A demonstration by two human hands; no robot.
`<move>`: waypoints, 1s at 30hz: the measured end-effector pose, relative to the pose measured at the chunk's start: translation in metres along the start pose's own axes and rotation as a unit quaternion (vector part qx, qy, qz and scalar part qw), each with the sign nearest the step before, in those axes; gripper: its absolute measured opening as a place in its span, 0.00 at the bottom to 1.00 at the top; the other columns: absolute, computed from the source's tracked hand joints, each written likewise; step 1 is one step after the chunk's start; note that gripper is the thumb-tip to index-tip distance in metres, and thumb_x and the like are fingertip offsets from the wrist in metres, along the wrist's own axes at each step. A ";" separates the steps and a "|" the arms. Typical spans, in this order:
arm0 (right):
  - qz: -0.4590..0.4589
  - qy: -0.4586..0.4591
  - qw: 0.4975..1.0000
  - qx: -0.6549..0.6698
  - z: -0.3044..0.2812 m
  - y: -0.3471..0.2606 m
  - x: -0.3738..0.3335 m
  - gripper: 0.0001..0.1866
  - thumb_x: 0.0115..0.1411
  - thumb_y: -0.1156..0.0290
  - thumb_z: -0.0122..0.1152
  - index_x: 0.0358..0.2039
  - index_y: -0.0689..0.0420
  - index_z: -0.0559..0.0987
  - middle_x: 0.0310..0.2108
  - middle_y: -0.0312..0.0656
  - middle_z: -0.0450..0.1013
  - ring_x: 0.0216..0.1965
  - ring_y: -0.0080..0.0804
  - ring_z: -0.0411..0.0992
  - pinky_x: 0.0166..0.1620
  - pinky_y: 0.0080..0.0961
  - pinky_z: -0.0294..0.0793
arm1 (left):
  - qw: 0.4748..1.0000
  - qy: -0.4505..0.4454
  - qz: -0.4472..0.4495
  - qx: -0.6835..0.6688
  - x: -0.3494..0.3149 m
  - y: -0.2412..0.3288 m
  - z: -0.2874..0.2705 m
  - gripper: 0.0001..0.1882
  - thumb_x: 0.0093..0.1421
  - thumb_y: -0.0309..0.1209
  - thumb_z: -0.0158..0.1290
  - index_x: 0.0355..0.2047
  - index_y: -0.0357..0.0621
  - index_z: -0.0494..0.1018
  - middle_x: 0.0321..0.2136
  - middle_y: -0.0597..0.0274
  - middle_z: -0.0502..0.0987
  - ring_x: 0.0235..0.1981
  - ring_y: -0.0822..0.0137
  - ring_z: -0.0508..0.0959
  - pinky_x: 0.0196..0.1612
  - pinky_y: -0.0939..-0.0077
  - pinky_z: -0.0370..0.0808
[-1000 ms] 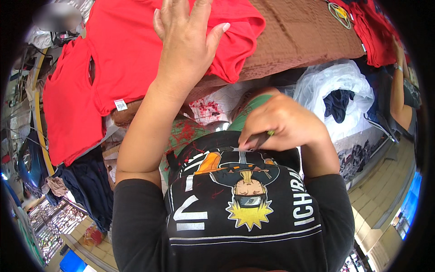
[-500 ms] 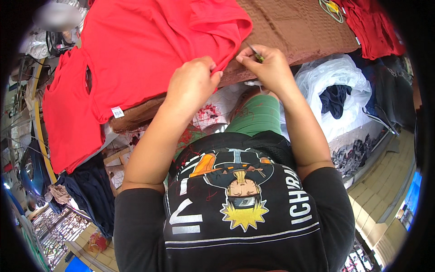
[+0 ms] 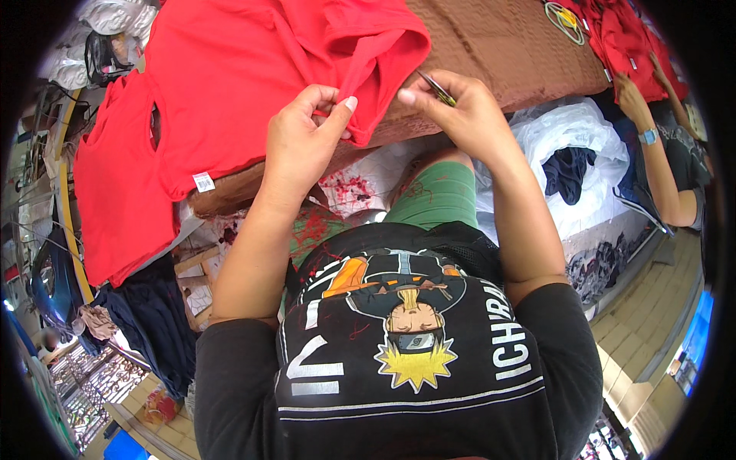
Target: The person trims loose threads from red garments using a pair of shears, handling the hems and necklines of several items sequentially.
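Note:
A red garment (image 3: pixel 222 100) is spread over the brown-covered table, its fabric opening into a loop at the near right. My left hand (image 3: pixel 305 134) pinches the folded edge of that opening between thumb and fingers. Just to its right, my right hand (image 3: pixel 464 111) is closed round a small pair of thread snips (image 3: pixel 438 89), whose dark tip points up and left toward the fabric. A narrow gap separates the snips from the cloth. A white tag (image 3: pixel 203 182) hangs at the garment's lower left edge.
The brown-covered table (image 3: pixel 491 46) ends just before my lap. Right of my legs stands a clear plastic bag (image 3: pixel 606 146) with dark cloth inside. Another person's hand (image 3: pixel 632 100) touches a red garment pile (image 3: pixel 621 42) at far right. Dark clothes (image 3: pixel 149 322) hang at the left.
My left hand has shifted slightly left and its thumb has turned, with the garment's opening spread wider. The snips show more in my right hand. Another person's arms have appeared at the right.

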State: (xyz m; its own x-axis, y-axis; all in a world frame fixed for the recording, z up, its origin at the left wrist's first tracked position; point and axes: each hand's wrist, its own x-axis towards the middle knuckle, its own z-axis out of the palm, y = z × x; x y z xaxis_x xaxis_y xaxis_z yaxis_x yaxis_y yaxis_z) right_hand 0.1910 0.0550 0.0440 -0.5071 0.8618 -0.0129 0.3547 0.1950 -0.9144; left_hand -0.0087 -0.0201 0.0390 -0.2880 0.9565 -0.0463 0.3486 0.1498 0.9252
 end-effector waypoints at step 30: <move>0.099 0.020 0.909 0.404 0.033 -0.004 -0.010 0.12 0.59 0.61 0.61 0.27 0.57 0.76 0.14 0.29 0.63 0.11 0.14 0.53 0.16 0.15 0.50 | 0.879 0.013 -0.058 -0.472 -0.024 0.009 0.007 0.13 0.66 0.36 0.46 0.45 0.41 0.66 0.39 0.57 0.76 0.39 0.68 0.79 0.45 0.74 0.76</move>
State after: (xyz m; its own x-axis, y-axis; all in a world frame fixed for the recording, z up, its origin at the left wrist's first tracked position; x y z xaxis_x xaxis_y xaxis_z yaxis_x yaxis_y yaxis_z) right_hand 0.1688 0.0304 0.0350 -0.4610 0.8624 -0.2091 -0.2663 -0.3593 -0.8944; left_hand 0.0073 -0.0398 0.0454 -0.2980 0.9405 -0.1630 -0.5771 -0.0415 0.8156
